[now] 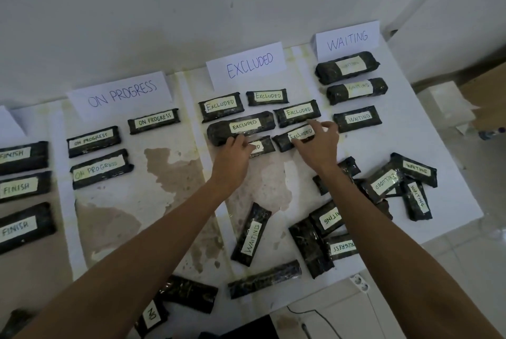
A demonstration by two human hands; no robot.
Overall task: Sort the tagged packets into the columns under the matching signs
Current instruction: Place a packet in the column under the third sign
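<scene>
Under the white paper EXCLUDED sign [246, 64], my right hand [319, 144] pinches a black plastic-wrapped packet tagged EXCLUDED [301, 133]; my left hand [234, 158] covers the neighbouring black packet [264, 147], its grip impossible to tell.

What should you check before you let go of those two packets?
1. Tag on the tilted packet in the right hand reads EXCLUDED: ok.
2. It lies under the EXCLUDED sign: ok.
3. It sits straight like its neighbours: not ok.
4. Tag on the half-hidden packet under the left hand: cannot tell, only a D shows.
5. The pile holds no EXCLUDED tags: not ok, a stray EXCLUDED packet lies there.
</scene>
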